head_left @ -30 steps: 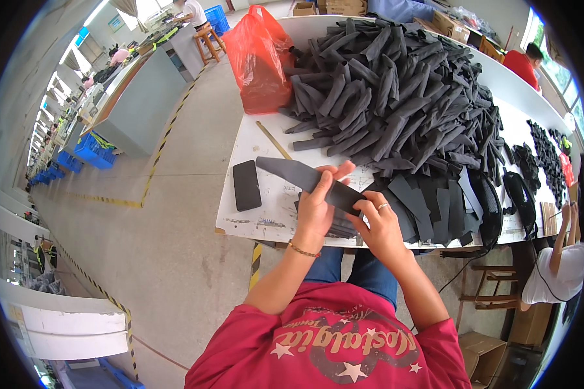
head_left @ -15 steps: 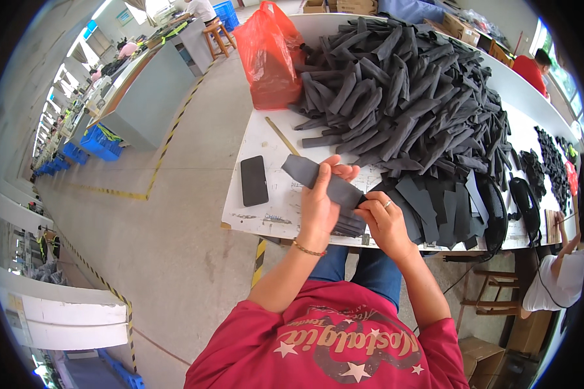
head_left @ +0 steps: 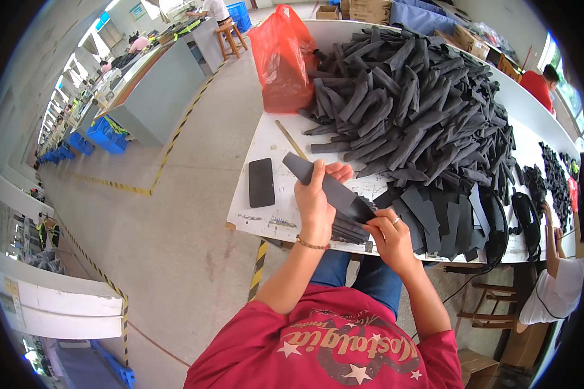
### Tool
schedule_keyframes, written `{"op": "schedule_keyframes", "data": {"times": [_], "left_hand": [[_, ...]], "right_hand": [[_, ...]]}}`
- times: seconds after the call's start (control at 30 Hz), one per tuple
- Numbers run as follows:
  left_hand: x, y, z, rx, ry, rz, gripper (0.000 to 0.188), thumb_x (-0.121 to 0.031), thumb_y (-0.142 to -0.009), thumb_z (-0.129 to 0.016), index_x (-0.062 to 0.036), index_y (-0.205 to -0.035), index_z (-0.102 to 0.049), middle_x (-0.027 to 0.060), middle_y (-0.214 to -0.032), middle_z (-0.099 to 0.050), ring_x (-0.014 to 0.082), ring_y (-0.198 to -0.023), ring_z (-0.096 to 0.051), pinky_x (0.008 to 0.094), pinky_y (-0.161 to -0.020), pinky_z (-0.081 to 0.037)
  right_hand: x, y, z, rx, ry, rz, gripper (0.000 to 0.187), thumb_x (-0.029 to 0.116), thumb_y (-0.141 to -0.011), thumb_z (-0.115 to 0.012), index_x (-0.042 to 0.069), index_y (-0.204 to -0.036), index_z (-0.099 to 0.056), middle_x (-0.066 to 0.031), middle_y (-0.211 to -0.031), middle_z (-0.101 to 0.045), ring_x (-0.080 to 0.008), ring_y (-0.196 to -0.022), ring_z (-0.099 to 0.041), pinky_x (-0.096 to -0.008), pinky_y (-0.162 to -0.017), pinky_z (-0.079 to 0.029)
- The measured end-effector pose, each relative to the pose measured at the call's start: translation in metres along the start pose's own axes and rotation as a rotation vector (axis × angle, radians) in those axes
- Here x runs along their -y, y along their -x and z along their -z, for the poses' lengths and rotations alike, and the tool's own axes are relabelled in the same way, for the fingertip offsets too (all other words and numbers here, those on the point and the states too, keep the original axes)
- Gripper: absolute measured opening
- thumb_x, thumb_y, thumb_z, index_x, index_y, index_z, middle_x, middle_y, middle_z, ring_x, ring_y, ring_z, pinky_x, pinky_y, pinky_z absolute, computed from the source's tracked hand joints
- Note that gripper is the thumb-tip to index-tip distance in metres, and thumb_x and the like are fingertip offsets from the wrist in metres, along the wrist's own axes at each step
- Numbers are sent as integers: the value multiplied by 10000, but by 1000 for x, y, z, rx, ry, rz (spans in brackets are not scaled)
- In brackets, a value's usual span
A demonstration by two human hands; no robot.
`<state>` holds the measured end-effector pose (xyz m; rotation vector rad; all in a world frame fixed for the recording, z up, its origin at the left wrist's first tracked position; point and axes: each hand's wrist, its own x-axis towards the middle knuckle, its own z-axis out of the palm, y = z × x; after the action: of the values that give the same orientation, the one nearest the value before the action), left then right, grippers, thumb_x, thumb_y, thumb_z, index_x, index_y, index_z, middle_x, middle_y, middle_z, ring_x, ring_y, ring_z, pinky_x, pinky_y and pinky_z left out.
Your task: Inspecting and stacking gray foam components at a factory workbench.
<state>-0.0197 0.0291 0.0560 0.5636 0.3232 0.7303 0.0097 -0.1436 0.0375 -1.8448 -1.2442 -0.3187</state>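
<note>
A dark grey strip of fabric (head_left: 336, 192) slants down to the right between my hands above the table's front edge. My left hand (head_left: 316, 202) is closed on it, thumb on top and fingers behind. At its lower right end, my right hand (head_left: 392, 237) pinches the strip between thumb and fingers. Below lies a stack of dark strips (head_left: 349, 229), partly hidden by my hands. To the right, flat dark pieces (head_left: 442, 219) are spread out in overlapping layers. Behind them rises a large heap of folded dark grey pieces (head_left: 409, 107).
On the white table (head_left: 243, 220), a black phone (head_left: 261, 183) lies left of my hands, with a narrow brass-coloured strip (head_left: 291, 139) behind it. A red plastic bag (head_left: 283, 68) stands at the heap's left. Black curved items (head_left: 498, 227) lie rightward; a person in white (head_left: 555, 288) sits beyond.
The strip has tilted more steeply and shows a longer flat face. My right hand has shifted slightly right and down with its end. The whole view has shifted a little.
</note>
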Motion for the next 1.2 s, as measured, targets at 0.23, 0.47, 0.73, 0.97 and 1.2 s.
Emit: {"op": "schedule_keyframes", "data": {"times": [0.23,0.47,0.73,0.97,1.2], "left_hand": [[8,12,-10,-72,-64,62,303,-236,-933,-635,43,-1032,-573,123,-795,-640,264,-735,-675,406,-739,-579],[25,30,-9,-12,-35,98,423,-344,-953,-592,50,-1103,-560,104,-768,-647,245,-731,-670,364,-730,-550],[30,34,-5,-5,12,134,404,-337,-958,-585,44,-1093,-572,91,-780,-645,243,-738,-668,356,-738,-545],[32,33,-1,28,54,148,349,-307,-959,-589,29,-1054,-603,87,-788,-641,246,-745,-667,364,-745,-546],[35,32,0,53,49,140,334,-300,-962,-584,20,-1054,-609,77,-795,-642,238,-748,-666,359,-737,-551]], "right_hand": [[-3,4,-3,-68,34,52,187,-7,-726,-744,6,-844,-599,-127,-889,-603,-294,-685,-622,-371,-576,-502],[-7,-6,-10,-110,-2,104,180,-22,-711,-738,14,-825,-604,-119,-886,-607,-287,-672,-595,-358,-564,-471],[-5,-9,-8,-65,-24,79,188,-11,-723,-739,11,-846,-599,-129,-901,-603,-301,-680,-612,-365,-564,-488],[-4,-10,-9,-65,-45,18,147,-32,-729,-723,8,-817,-611,-122,-891,-613,-280,-697,-610,-342,-580,-481],[-8,-13,-11,-47,-40,14,146,-34,-733,-720,5,-825,-614,-120,-891,-613,-287,-720,-614,-347,-601,-487]]}}
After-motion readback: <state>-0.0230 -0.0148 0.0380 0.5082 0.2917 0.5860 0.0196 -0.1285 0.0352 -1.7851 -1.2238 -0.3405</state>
